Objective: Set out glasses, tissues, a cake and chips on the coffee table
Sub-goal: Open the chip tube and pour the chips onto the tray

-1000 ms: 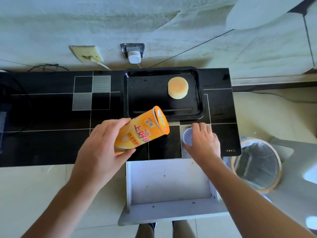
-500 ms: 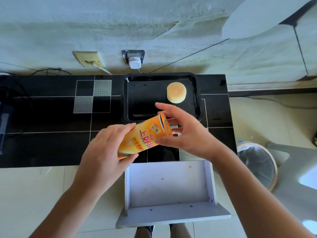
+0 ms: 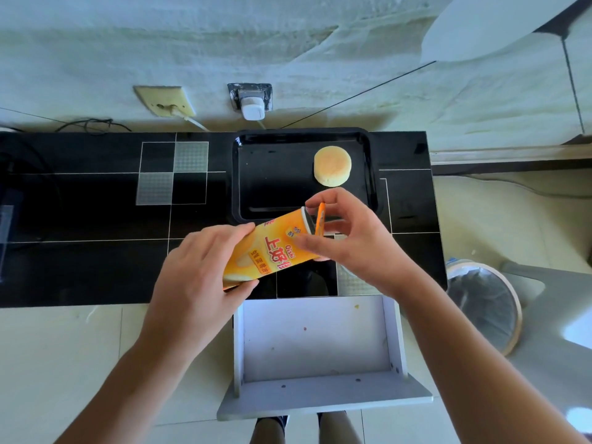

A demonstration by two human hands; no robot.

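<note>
Chips step in hand: opening the can. Left hand point(image 3: 195, 277) wrapped round the base end of the orange chips can point(image 3: 272, 248), holding it tilted above the near edge of the black counter point(image 3: 80, 219), mouth end pointing far-right toward the black tray point(image 3: 243, 174). Right hand point(image 3: 349, 238) at the mouth end, fingers curled and pinching the orange lid point(image 3: 320, 219), which sits edge-on just off the can rim, a thin gap showing between the two. Cannot tell whether an inner seal remains under it. Round cake point(image 3: 332, 166) already sitting on the tray, far-right part, well apart from the can. No glasses or tissues visible on the counter here. Open white drawer point(image 3: 317, 344) just below the counter edge, directly under both hands; bin point(image 3: 483, 302) on the floor to the right. Judged progress: cake placed, chips mid-way, the rest not yet out. Next move likely calls for getting the lid fully clear and parked somewhere, then tipping the can further over the bare left part of the tray so chips land there rather than on the cake. Risk: the can is already tilted mouth-down-ish, so contents may slide out early over the counter or into the drawer.
</note>
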